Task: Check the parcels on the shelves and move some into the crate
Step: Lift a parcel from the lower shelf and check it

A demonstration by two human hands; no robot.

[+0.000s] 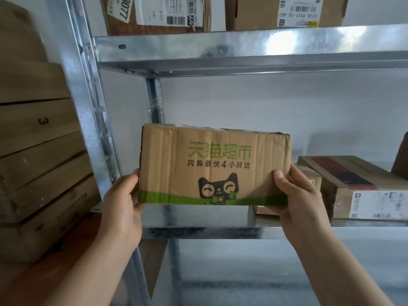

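A brown cardboard parcel (214, 166) with green characters, a black cat face and a green band along its bottom is held up in front of the middle shelf (220, 233). My left hand (123, 202) grips its left end. My right hand (298, 195) grips its right end, thumb on the front face. The parcel is clear of the shelf surface. No crate is in view.
A flat labelled parcel (357, 188) lies on the middle shelf at right, a smaller box (311, 177) beside it. Two labelled parcels (159, 12) (287, 12) stand on the upper shelf (242, 49). Stacked flat cartons (37, 151) fill the left. A metal upright (88, 107) stands between.
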